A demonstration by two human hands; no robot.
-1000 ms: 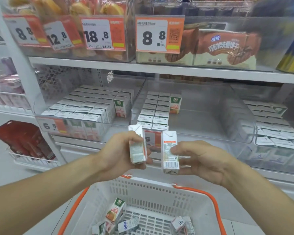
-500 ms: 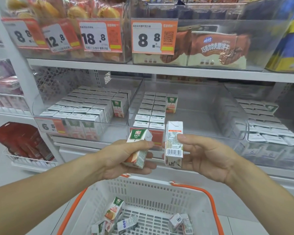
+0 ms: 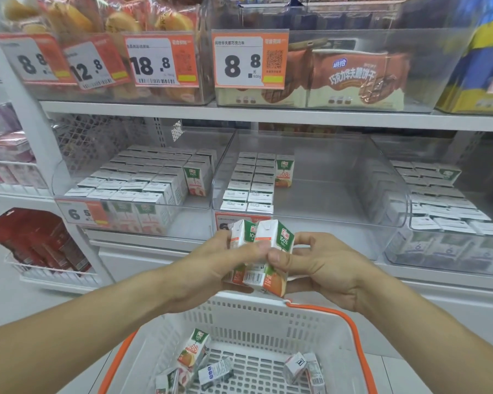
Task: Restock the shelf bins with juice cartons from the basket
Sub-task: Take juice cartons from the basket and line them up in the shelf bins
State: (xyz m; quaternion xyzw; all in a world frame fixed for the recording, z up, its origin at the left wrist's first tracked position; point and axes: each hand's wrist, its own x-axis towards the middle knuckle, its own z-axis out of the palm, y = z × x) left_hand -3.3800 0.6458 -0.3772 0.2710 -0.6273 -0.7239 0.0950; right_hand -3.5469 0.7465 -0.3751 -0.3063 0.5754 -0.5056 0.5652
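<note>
Two small green-and-white juice cartons are pressed side by side above the basket. My left hand (image 3: 211, 268) grips the left carton (image 3: 241, 237). My right hand (image 3: 322, 268) grips the right carton (image 3: 271, 257), its barcode facing me. Both are held in front of the middle clear shelf bin (image 3: 339, 206), which holds two rows of cartons (image 3: 249, 183) on its left and bare floor on its right. The white basket (image 3: 268, 317) with orange handles sits below, with several loose cartons (image 3: 192, 351) lying in it.
A fuller carton bin (image 3: 143, 183) stands to the left and another (image 3: 444, 200) to the right. The shelf above carries bins of bread and biscuit packs with orange price tags (image 3: 249, 59). Red packets (image 3: 37, 240) sit in a wire rack at lower left.
My hands have come together, bringing the two cartons from apart to touching. Both cartons have turned so their green tops face up.
</note>
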